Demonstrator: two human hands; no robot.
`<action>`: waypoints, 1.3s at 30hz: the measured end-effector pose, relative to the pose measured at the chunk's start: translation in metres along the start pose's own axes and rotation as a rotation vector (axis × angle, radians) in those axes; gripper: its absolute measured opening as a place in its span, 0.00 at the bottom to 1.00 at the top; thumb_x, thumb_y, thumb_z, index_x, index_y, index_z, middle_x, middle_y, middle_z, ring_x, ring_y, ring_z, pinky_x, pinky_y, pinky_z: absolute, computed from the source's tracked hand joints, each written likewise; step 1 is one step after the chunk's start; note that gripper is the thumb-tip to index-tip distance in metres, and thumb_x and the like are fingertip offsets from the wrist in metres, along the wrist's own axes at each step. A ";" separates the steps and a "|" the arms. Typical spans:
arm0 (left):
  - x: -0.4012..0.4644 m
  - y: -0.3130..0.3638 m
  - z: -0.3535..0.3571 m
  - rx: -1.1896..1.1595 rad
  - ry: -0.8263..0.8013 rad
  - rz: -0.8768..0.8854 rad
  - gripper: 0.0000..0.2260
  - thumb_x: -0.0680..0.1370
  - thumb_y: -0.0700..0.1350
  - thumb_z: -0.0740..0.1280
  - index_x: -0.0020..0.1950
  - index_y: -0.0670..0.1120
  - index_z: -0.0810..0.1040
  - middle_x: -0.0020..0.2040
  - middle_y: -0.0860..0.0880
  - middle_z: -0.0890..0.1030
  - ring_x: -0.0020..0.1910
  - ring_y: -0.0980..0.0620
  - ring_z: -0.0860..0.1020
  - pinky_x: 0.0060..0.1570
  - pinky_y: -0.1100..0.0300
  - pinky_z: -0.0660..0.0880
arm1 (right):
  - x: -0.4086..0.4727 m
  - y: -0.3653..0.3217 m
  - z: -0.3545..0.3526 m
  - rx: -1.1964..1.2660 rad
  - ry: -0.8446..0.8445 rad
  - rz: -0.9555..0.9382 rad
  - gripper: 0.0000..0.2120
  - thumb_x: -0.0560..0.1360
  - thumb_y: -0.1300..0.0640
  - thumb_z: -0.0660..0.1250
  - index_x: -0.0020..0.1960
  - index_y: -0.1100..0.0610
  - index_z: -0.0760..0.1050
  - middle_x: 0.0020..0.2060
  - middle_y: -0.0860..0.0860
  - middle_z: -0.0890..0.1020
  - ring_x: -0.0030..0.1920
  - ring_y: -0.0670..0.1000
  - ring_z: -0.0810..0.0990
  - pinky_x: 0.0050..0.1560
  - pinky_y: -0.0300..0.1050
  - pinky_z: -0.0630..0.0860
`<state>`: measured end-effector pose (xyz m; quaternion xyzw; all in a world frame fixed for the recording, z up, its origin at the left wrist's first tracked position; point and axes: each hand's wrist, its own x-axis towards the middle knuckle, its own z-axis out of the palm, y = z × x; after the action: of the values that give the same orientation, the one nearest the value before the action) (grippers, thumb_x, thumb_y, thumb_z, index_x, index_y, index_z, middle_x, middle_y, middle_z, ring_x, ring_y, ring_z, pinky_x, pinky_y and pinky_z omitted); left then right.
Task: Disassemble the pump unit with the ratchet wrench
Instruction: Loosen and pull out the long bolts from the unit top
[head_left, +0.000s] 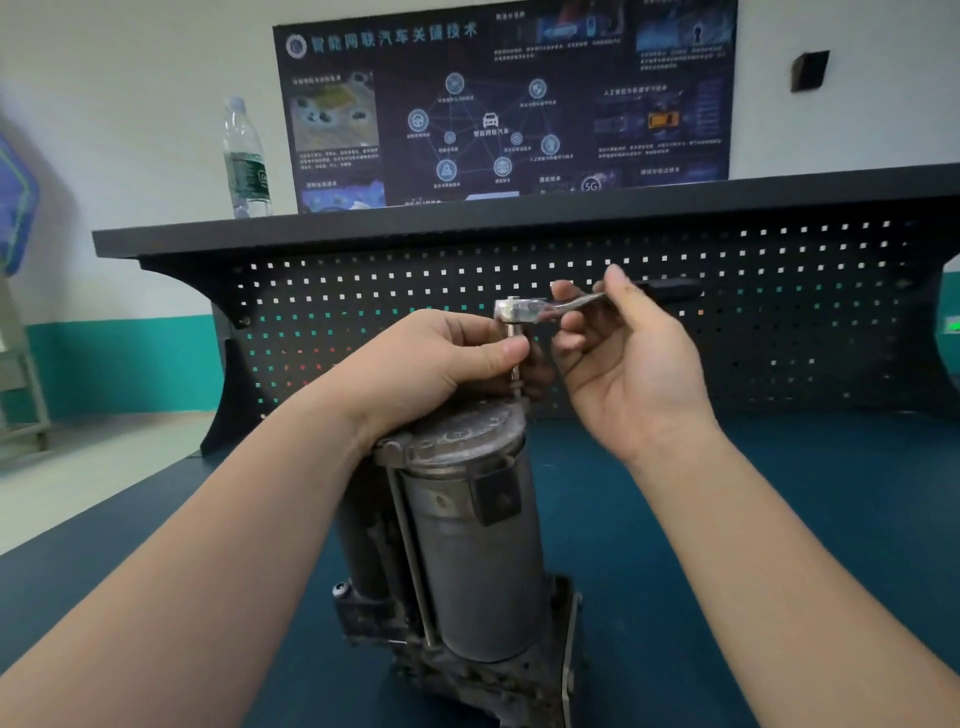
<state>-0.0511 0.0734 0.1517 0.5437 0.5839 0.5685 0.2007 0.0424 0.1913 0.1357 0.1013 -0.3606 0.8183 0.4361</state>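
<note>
While the pump unit (467, 530) stands assembled, left hand (441, 358) pinches the socket (514, 338); right hand (623, 353) grasps the ratchet wrench (550, 306); disassembly looks barely begun.

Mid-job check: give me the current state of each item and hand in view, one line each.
pump unit: upright on the blue bench top, top cap still on.
ratchet wrench: level above the pump top, socket extension pointing down onto a fastener.
left hand: fingers pinch the extension below the ratchet head.
right hand: fingers hold the wrench handle.
water bottle: upright on the shelf, capped.
</note>
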 end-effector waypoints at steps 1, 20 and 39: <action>0.000 0.001 0.001 0.016 0.014 -0.002 0.09 0.69 0.44 0.67 0.44 0.41 0.82 0.39 0.47 0.85 0.40 0.54 0.84 0.43 0.67 0.78 | 0.000 0.001 -0.001 -0.058 0.004 -0.022 0.12 0.82 0.56 0.59 0.43 0.61 0.71 0.32 0.54 0.83 0.25 0.46 0.76 0.25 0.36 0.72; 0.000 0.001 0.000 0.045 0.046 0.008 0.07 0.68 0.46 0.68 0.41 0.44 0.84 0.38 0.48 0.85 0.38 0.56 0.83 0.40 0.67 0.78 | -0.012 0.008 0.000 -0.441 -0.132 -0.594 0.06 0.81 0.57 0.61 0.46 0.58 0.70 0.36 0.55 0.82 0.29 0.49 0.79 0.31 0.41 0.75; 0.001 0.002 -0.001 0.160 0.025 0.043 0.02 0.64 0.46 0.73 0.33 0.50 0.85 0.34 0.52 0.84 0.36 0.59 0.81 0.40 0.68 0.77 | -0.018 0.004 -0.001 -0.934 -0.486 -1.086 0.04 0.77 0.60 0.65 0.47 0.60 0.71 0.37 0.60 0.80 0.32 0.57 0.82 0.34 0.53 0.78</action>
<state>-0.0512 0.0731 0.1544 0.5631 0.6182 0.5310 0.1371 0.0499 0.1788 0.1246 0.2470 -0.6553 0.2054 0.6836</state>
